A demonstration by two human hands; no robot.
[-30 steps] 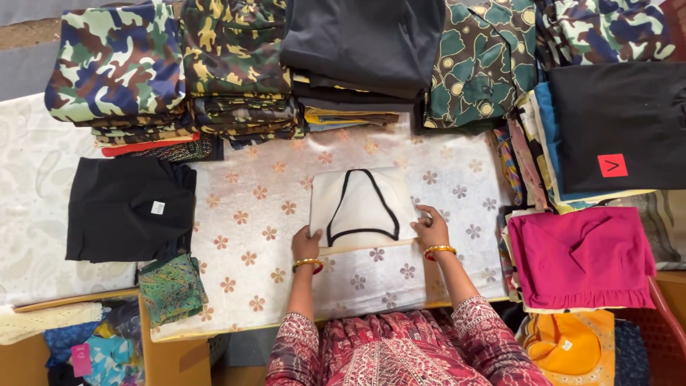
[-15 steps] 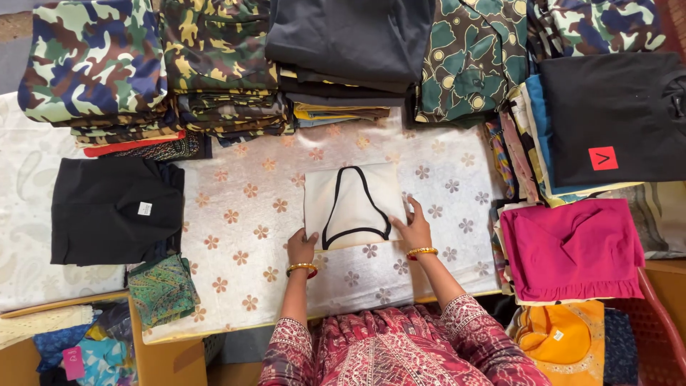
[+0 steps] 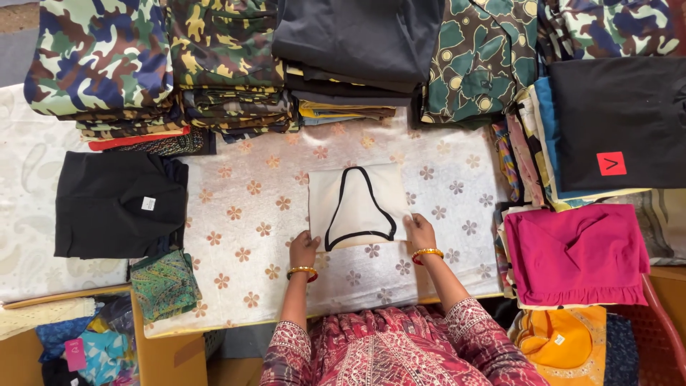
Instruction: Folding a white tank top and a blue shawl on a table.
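Note:
A folded cream garment with a black-trimmed neckline lies flat on the white floral-patterned cloth. My left hand rests at its lower left corner, fingers on the edge. At the lower right corner my right hand presses on the fabric. Both wrists wear orange and gold bangles. Neither hand lifts the garment.
Stacks of camouflage clothes, a dark folded pile and a green patterned pile line the far side. A black folded garment lies left. Right: a black shirt, a pink garment, an orange one.
The view has shifted slightly. My hands have slid along the lower edge of the cream garment, which stays folded in place.

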